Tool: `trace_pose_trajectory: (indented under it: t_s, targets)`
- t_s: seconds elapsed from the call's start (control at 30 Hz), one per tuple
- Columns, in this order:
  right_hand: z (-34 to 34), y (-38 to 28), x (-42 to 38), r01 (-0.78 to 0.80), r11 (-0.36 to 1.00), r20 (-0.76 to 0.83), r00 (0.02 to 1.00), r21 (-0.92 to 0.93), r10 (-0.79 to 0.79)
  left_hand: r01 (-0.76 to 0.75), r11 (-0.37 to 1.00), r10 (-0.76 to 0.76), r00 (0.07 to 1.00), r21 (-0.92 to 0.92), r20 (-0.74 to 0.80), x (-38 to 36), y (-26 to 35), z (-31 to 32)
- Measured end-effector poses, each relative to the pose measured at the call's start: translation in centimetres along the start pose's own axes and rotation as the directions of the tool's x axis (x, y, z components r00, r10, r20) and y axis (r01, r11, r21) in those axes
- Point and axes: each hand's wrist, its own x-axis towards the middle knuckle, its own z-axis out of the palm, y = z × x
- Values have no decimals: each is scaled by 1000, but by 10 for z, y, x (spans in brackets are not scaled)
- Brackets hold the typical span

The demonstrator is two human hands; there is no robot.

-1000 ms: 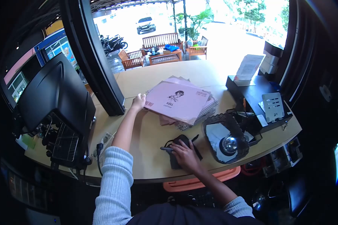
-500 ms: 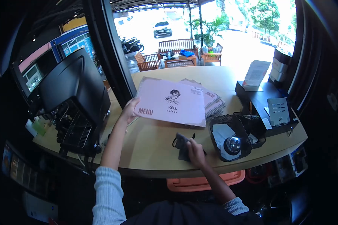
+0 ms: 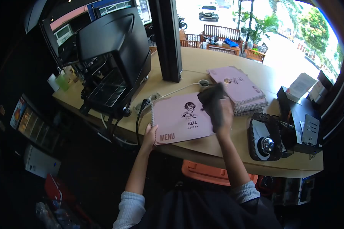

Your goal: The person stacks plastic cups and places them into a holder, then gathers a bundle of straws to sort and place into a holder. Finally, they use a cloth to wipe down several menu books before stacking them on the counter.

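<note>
My left hand grips the lower-left spiral edge of a pink menu with a line-drawn figure and "KELL coffee" on its cover. It lies low over the front of the counter, cover up. In my right hand is a dark grey cloth, bunched and raised over the menu's right side, hiding that end. Just beyond the cloth, a stack of similar spiral-bound menus rests on the counter.
A black coffee machine stands at the left, near a dark post. Cables and a plug lie beside the menu. On the right are a black basket with a silver bell and a black box. The wooden counter curves around.
The held menu has come off the stack area, down and nearer the front of the counter. My right hand has lifted the cloth from the counter to the menu's right side. The view has turned left.
</note>
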Motion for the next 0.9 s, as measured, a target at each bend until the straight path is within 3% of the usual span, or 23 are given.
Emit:
trace_pose_trajectory:
  t_s: [0.03, 0.07, 0.1, 0.13, 0.17, 0.23, 0.27, 0.3, 0.4, 0.5, 0.57, 0.63, 0.7, 0.73, 0.77, 0.8, 0.9]
  targets:
    - [23, 2, -9, -230, 966, 129, 961, -119, 245, -52, 996, 52, 999, 76, 3, 8, -13, -7]
    - [44, 26, -16, 120, 944, 291, 956, -307, -27, -41, 996, 41, 999, 75, -6, 12, -22, -10]
    - [59, 66, -26, 449, 801, 558, 811, -397, -178, -215, 943, 234, 971, 255, -44, 15, -30, -11]
    - [70, 63, -50, 612, 520, 754, 649, -596, 100, -365, 825, 422, 905, 430, -42, 17, -35, -9]
    - [76, 76, -70, 707, 396, 756, 653, -586, -47, -335, 759, 441, 895, 559, -63, 2, -24, -1]
    - [64, 75, -55, 658, 515, 773, 634, -550, 17, -469, 668, 596, 802, 578, -39, 0, -33, 0]
    - [55, 75, -41, 646, 464, 741, 671, -606, 33, -467, 688, 578, 815, 555, -30, -3, -33, 2]
    - [49, 77, -22, 631, 314, 679, 731, -710, 67, -393, 743, 483, 875, 542, -26, -11, -25, 4]
    - [32, 91, 27, 432, 298, 415, 902, -851, -123, -440, 737, 521, 853, 514, -17, -16, -16, 10]
    - [68, 96, 37, 289, 196, 259, 952, -937, -165, -423, 765, 486, 874, 486, -5, -19, -13, 11]
    - [98, 94, 11, 527, 322, 514, 848, -787, -129, -414, 816, 474, 878, 404, -59, -16, -12, 13]
    - [114, 84, -35, 701, 369, 722, 684, -611, -103, -369, 899, 398, 913, 237, -88, -16, -7, 10]
    - [98, 59, -60, 682, 531, 756, 645, -503, -112, -414, 899, 424, 904, 141, -49, -17, -8, 1]
    - [80, 58, -57, 669, 512, 740, 666, -539, -91, -343, 938, 345, 937, 42, -45, -20, -12, -2]
    - [60, 49, -47, 616, 465, 691, 723, -636, -12, -342, 939, 344, 938, 39, -43, -23, -10, -1]
    - [40, 59, -37, 562, 423, 604, 796, -711, -44, -360, 932, 361, 932, 35, -18, -28, -4, 3]
    - [4, 75, -16, 183, 414, 191, 981, -891, -22, -419, 908, 419, 908, 12, 23, -40, 31, 26]
